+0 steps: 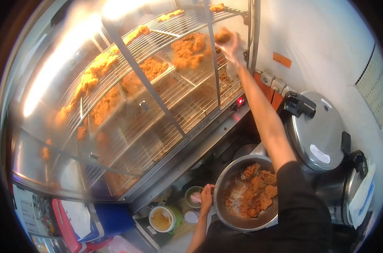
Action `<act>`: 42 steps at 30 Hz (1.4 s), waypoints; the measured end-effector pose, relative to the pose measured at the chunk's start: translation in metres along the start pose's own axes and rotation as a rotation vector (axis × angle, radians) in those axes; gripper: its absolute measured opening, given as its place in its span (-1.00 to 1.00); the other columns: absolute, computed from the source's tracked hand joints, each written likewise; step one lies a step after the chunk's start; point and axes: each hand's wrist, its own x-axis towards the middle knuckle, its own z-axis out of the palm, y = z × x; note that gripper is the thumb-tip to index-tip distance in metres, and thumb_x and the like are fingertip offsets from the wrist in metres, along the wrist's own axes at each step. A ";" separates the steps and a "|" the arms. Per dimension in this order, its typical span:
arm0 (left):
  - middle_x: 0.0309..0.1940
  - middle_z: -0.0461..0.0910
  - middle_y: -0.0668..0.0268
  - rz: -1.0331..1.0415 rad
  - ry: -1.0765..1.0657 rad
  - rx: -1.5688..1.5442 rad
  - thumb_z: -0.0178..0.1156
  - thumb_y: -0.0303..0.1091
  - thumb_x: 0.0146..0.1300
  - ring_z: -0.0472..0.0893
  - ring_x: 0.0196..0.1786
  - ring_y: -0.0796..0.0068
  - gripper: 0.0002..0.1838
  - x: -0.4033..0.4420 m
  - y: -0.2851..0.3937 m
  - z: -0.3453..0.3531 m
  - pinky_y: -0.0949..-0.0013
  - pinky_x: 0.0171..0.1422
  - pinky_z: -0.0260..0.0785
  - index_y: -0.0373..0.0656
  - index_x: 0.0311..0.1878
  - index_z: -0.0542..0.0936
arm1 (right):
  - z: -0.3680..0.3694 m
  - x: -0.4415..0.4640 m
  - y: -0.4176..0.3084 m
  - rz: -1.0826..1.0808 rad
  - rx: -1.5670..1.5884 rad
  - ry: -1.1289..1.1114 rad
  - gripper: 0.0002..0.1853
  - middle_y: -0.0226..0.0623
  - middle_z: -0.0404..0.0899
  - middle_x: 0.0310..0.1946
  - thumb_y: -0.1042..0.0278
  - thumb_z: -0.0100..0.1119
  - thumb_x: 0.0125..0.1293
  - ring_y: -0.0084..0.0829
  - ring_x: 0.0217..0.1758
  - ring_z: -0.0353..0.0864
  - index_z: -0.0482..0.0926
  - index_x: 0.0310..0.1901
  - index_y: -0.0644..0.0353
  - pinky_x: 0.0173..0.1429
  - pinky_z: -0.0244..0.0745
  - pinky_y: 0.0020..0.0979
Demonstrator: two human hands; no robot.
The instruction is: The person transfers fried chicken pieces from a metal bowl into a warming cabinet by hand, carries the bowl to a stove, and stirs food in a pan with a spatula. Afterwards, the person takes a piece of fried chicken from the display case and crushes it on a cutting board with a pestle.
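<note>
My right hand (231, 48) reaches into the open side of a glass display warmer (157, 97), its fingers closed around a piece of fried chicken (223, 35), slightly blurred. Beside it, a heap of fried chicken (189, 49) rests on a wire rack (170, 29) behind the glass. Lower down, my left hand (207, 198) is closed on the left rim of a large metal bowl (226, 166). Several fried chicken pieces (257, 189) and crumbs lie in that bowl. My right sleeve covers part of its right side.
A large rice cooker (320, 126) stands at right, with another cooker (339, 198) below it. Power sockets (273, 82) are on the wall. A white tub (162, 218) and a green bowl (193, 197) sit left of my left hand. Bright lamps glow in the warmer.
</note>
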 end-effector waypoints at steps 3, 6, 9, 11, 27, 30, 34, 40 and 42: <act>-0.36 0.51 0.48 0.106 0.032 0.062 -0.11 0.02 0.55 0.40 -0.31 0.71 -0.51 -0.007 -0.008 0.003 0.57 -0.19 0.25 -0.20 -0.20 0.60 | 0.051 0.057 0.031 -0.197 0.251 -0.131 -0.22 -0.21 0.63 -0.16 0.18 0.48 0.13 -0.54 -0.25 0.58 0.27 0.29 0.26 -0.21 0.51 -0.52; -0.37 0.50 0.48 0.027 0.032 0.045 -0.11 0.01 0.55 0.40 -0.29 0.70 -0.53 -0.004 -0.014 -0.004 0.55 -0.17 0.25 -0.19 -0.20 0.60 | 0.031 0.026 0.020 -0.087 0.525 -0.196 -0.28 -0.26 0.64 -0.16 0.32 0.40 0.24 -0.61 -0.30 0.55 0.22 0.35 0.22 -0.24 0.45 -0.62; -0.34 0.51 0.46 0.101 0.069 0.064 -0.13 -0.03 0.56 0.41 -0.27 0.67 -0.55 -0.001 0.001 0.004 0.53 -0.14 0.26 -0.18 -0.21 0.60 | -0.017 -0.042 -0.003 0.216 0.647 -0.198 -0.28 -0.23 0.62 -0.07 0.27 0.43 0.22 -0.56 -0.16 0.60 0.25 0.33 0.23 -0.16 0.47 -0.58; -0.32 0.52 0.41 0.284 0.048 0.128 -0.15 -0.09 0.57 0.43 -0.24 0.60 -0.56 0.011 0.001 0.003 0.46 -0.09 0.29 -0.20 -0.23 0.58 | -0.057 -0.110 -0.005 0.323 0.595 -0.207 -0.29 -0.21 0.61 -0.05 0.23 0.45 0.21 -0.52 -0.11 0.60 0.29 0.30 0.24 -0.12 0.49 -0.57; -0.25 0.55 0.39 0.206 0.006 0.307 -0.10 -0.10 0.56 0.46 -0.16 0.60 -0.61 0.005 0.017 0.021 0.47 0.02 0.32 -0.24 -0.08 0.55 | -0.241 -0.539 -0.047 0.839 -0.951 -0.644 -0.31 0.12 0.42 0.12 0.25 0.49 0.02 0.05 0.14 0.49 0.45 0.25 -0.05 0.17 0.48 -0.05; -0.25 0.55 0.40 0.210 0.034 0.341 -0.07 -0.10 0.55 0.46 -0.16 0.61 -0.62 0.009 0.010 0.018 0.48 0.01 0.33 -0.24 -0.08 0.55 | -0.245 -0.545 -0.044 0.826 -0.925 -0.584 -0.30 0.14 0.35 0.12 0.24 0.49 0.03 0.06 0.11 0.47 0.42 0.25 -0.01 0.15 0.47 -0.03; -0.24 0.56 0.38 0.232 0.036 0.321 -0.05 -0.09 0.54 0.47 -0.17 0.62 -0.62 0.007 0.010 0.021 0.48 0.00 0.33 -0.23 -0.09 0.56 | -0.250 -0.556 -0.031 0.938 -0.799 -0.427 -0.31 0.16 0.37 -0.01 0.29 0.49 0.04 0.10 0.02 0.50 0.38 0.20 0.22 0.03 0.51 -0.03; -0.25 0.56 0.37 0.208 0.017 0.237 -0.06 -0.08 0.54 0.46 -0.18 0.62 -0.61 0.007 0.010 0.023 0.48 -0.01 0.33 -0.23 -0.08 0.56 | -0.245 -0.567 -0.028 0.804 -0.815 -0.459 -0.41 0.17 0.47 -0.05 0.36 0.48 0.03 0.10 0.03 0.57 0.42 0.09 0.28 0.02 0.49 -0.05; -0.25 0.56 0.37 0.214 0.029 0.244 -0.06 -0.08 0.54 0.46 -0.18 0.61 -0.61 0.009 0.012 0.024 0.48 -0.02 0.32 -0.24 -0.08 0.56 | -0.247 -0.568 -0.015 0.928 -0.545 -0.358 -0.47 0.10 0.57 -0.15 0.42 0.47 0.04 -0.02 -0.07 0.64 0.44 0.04 0.29 -0.01 0.52 -0.12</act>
